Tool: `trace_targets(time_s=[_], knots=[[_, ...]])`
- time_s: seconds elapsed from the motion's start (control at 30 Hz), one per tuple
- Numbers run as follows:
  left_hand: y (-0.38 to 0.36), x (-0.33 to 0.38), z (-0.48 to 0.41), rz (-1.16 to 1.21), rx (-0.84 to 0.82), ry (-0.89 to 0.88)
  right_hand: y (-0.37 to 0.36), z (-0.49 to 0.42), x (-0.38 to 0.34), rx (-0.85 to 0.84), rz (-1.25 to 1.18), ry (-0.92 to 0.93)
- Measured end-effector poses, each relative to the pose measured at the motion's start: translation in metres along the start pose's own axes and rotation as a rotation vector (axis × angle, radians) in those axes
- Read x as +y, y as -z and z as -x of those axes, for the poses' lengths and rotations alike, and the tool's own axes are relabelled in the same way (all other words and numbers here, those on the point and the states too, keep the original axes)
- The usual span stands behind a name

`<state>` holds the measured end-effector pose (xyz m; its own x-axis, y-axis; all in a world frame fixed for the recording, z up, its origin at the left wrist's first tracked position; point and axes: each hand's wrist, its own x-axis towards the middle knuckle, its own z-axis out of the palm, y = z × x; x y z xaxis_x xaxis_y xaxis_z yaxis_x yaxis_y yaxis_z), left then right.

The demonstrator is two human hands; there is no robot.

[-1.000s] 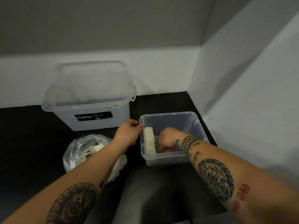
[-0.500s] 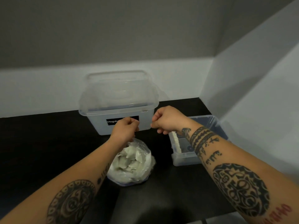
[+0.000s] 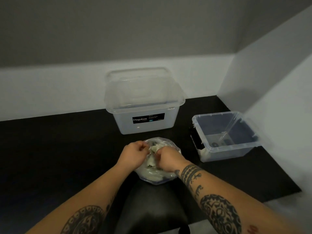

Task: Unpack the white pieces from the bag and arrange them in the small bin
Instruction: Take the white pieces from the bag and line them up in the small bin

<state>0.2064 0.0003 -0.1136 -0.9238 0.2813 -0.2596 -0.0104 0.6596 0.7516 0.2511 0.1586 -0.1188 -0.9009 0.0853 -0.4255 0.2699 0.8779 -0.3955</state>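
The crumpled clear plastic bag [image 3: 157, 176] of white pieces [image 3: 154, 148] sits directly under both hands. The small clear plastic bin [image 3: 228, 153] lies well apart at 2 o'clock, nearer the right hand [image 3: 166, 159]. The left hand [image 3: 135, 153] pinches the bag's rim with curled fingers. The right fingers curl down among the pieces; I cannot tell if they grip one.

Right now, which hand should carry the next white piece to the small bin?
Right, probably: the right hand is at the open bag, the bin sits on its side, and the left hand holds the bag.
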Motion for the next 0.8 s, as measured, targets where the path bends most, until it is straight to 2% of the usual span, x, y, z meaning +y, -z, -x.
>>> trace_targets(time_s=[0.17,0.33,0.4,0.47,0.63,0.7,0.8], knots=[[-0.001,-0.018,0.0,-0.255,-0.068,0.011,-0.022,-0.009,-0.004,0.1,0.175,0.1],[0.001,-0.026,0.001,-0.445,-0.049,0.004,-0.036,-0.018,-0.011,0.202,0.303,0.158],[0.001,-0.027,0.002,-0.459,-0.042,0.006,-0.036,-0.021,-0.01,0.192,0.3,0.135],[0.004,-0.025,0.001,-0.455,-0.035,0.005,-0.027,-0.023,-0.007,0.158,0.164,0.111],[0.015,-0.019,-0.003,-0.36,-0.021,0.016,0.012,-0.012,0.0,0.077,-0.29,0.078],[0.017,-0.019,-0.007,-0.152,0.011,-0.014,0.024,-0.006,0.0,0.051,-0.473,0.065],[0.018,-0.008,-0.006,0.244,0.013,-0.086,0.037,0.005,-0.005,-0.019,-0.623,0.065]])
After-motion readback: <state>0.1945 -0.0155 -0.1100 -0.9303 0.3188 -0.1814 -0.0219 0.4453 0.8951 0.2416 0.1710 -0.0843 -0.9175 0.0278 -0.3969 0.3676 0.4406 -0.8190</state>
